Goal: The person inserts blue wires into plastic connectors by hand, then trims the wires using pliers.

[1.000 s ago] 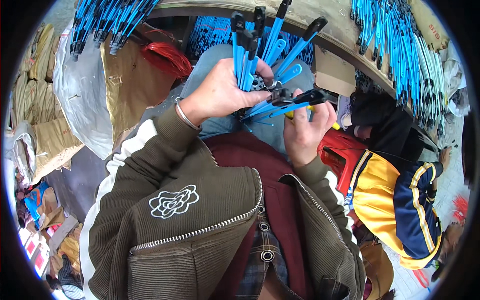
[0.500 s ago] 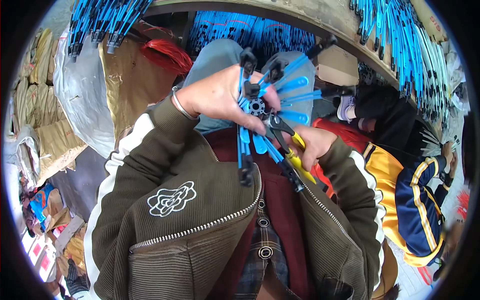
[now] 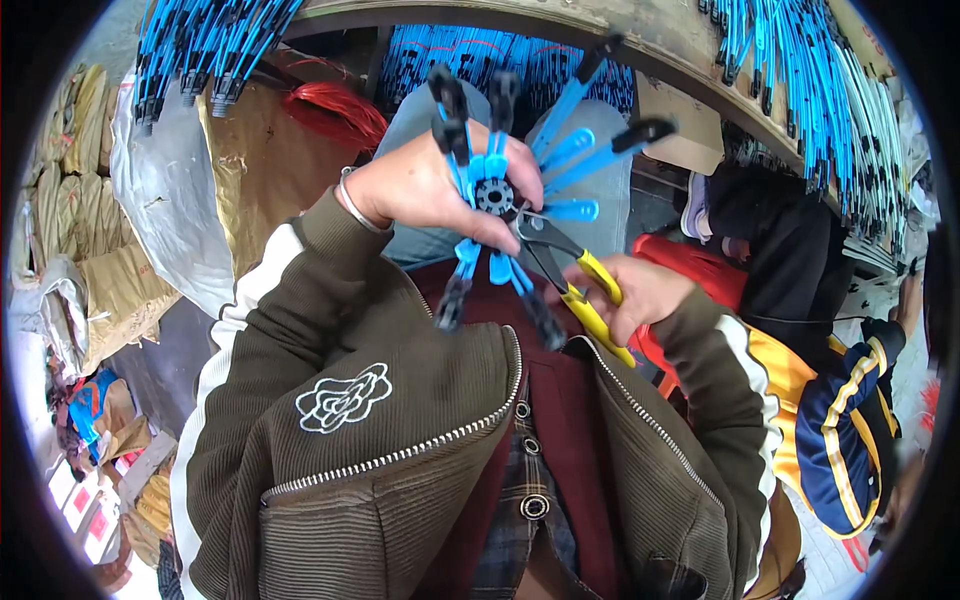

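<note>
Left hand (image 3: 425,180), yours: thumb and fingers are curving round a blue plastic spoked assembly with black tips (image 3: 494,163), and they are pinching it at its centre, thumb below, forefinger bending over the far right side; the remaining fingers are hiding behind the blue spokes, so their spread cannot be told. One round, black, notched hub (image 3: 494,197), facing up, is sitting between your thumb and forefinger. The spokes are fanning outward, some rising above your hand, others hanging toward your jacket. Right hand (image 3: 645,295), yours: fingers are curling round one pair of dark metal pliers with yellow handles (image 3: 541,230), the handles standing apart; some fingertips are disappearing behind the grips. The pliers' nose is pointing at the hub's right edge, just beside your left thumb tip; what its jaws are gripping, if anything, cannot be told. Your knees in pale blue denim (image 3: 602,125) are showing beneath the assembly. Beyond, a brown wooden bench (image 3: 655,42) is bearing bundled blue rods with black ends (image 3: 775,50).
</note>
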`<move>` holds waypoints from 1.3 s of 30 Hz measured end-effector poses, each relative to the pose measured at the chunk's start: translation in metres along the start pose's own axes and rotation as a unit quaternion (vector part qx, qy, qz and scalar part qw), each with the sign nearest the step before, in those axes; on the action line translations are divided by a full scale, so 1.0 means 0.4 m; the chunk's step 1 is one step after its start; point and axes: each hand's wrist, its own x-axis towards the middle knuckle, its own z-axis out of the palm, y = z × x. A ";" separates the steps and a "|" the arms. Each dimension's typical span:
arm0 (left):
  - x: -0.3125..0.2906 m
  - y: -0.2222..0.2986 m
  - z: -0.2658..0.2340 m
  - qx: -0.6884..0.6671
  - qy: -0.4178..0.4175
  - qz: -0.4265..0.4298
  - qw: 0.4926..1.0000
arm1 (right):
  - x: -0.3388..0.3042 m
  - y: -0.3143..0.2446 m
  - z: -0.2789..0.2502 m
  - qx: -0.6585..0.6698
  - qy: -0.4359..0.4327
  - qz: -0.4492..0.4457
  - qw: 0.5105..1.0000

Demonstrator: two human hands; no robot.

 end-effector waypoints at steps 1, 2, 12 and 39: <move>0.000 0.000 -0.001 0.002 0.005 0.000 1.000 | -0.005 -0.008 0.003 -0.001 -0.003 0.000 1.000; -0.003 0.001 0.003 0.004 0.006 -0.001 1.000 | -0.023 -0.017 0.009 -0.212 0.112 -0.096 0.966; 0.002 0.017 0.045 -0.039 0.060 -0.052 0.996 | -0.040 0.019 -0.029 0.091 0.038 0.048 0.994; -0.016 -0.006 0.076 -0.022 0.111 -0.038 0.993 | -0.016 0.018 0.079 -0.431 0.368 -0.120 0.815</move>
